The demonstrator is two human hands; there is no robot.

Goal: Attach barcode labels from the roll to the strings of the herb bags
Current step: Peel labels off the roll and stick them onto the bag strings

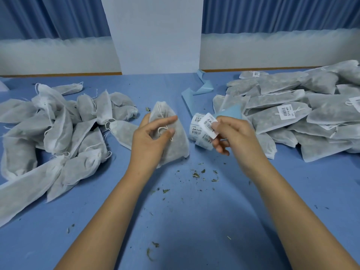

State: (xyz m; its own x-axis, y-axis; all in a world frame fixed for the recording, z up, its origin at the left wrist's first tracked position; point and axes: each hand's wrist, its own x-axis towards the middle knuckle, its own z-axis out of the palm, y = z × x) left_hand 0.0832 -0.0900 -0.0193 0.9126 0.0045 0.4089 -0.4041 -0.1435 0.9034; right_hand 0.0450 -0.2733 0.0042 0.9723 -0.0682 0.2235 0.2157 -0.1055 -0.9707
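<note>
My left hand (151, 137) rests on a white mesh herb bag (175, 145) at the table's middle and pinches its white string (163, 129) between thumb and fingers. My right hand (231, 133) holds a peeled barcode label (209, 124) by its lower edge, just right of the bag. The label roll (198, 131) lies on the table right behind that label, partly hidden by my fingers. Blue backing strip (229, 112) trails up from the roll.
A heap of unlabelled herb bags (58, 133) fills the left side. A stack of labelled bags (292, 114) lies on the right. Loose blue backing strip (200, 88) curls behind the roll. Herb crumbs (196, 174) dot the blue table (194, 221).
</note>
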